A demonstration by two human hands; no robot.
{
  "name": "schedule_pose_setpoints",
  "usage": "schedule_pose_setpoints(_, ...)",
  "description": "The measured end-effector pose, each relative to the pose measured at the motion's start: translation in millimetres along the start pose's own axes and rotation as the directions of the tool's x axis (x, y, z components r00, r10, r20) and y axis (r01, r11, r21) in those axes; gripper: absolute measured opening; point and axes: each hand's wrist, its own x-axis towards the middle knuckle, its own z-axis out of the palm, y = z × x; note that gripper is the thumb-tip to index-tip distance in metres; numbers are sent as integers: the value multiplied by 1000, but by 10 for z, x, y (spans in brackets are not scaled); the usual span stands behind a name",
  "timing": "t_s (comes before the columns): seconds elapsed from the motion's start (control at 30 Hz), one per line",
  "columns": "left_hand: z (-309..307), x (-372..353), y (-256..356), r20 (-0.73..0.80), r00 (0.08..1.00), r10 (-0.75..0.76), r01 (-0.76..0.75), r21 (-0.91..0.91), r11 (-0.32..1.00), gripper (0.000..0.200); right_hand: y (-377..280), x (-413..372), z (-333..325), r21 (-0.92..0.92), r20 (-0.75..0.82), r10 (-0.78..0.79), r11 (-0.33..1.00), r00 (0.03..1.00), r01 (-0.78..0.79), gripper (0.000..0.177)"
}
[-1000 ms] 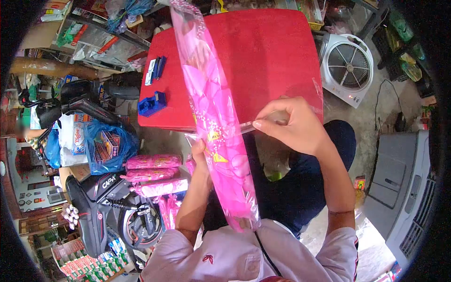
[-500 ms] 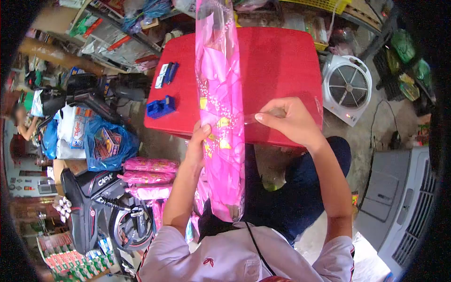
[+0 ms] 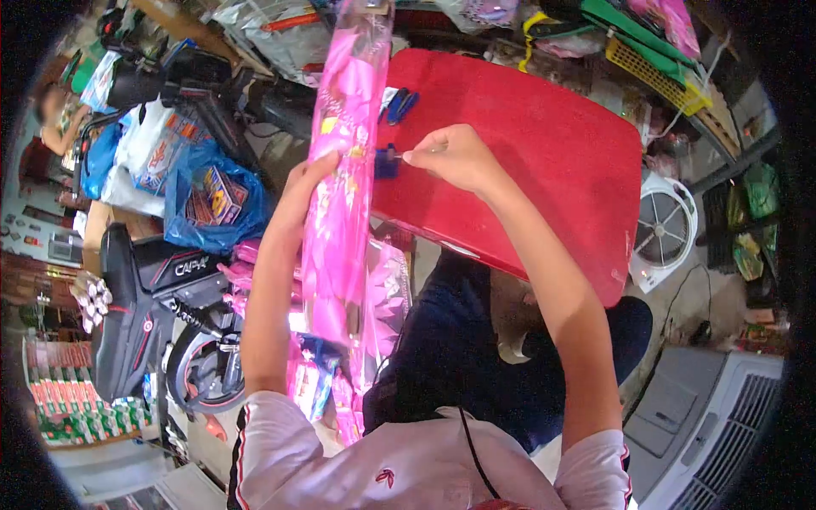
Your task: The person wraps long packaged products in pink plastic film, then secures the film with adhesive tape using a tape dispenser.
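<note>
Pink film covers the long package (image 3: 333, 255), upright at the red surface's (image 3: 535, 153) left edge. The left hand (image 3: 304, 185) has its fingers closed round it. The right hand (image 3: 450, 157) has left the wrap for the blue tape dispenser (image 3: 385, 163), so taping appears underway. Its fingers are pinched on something unclear. The dispenser is half hidden and the package top is cut off.

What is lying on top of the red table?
A blue tape dispenser and small blue-and-white items; the pink wrapped roll and right hand cover parts of them.
</note>
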Motion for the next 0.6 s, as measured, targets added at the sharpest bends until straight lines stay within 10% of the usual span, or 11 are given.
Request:
schedule_pose_setpoints(0.5,-277,575,83,-105,994,-29,72,437,897,88,564,689,215,-163,-87,85,982,993,-98,28)
schedule_pose_setpoints(0.6,-295,585,95,-121,993,-13,65,436,897,69,545,653,194,-96,-59,110,989,992,-116,26)
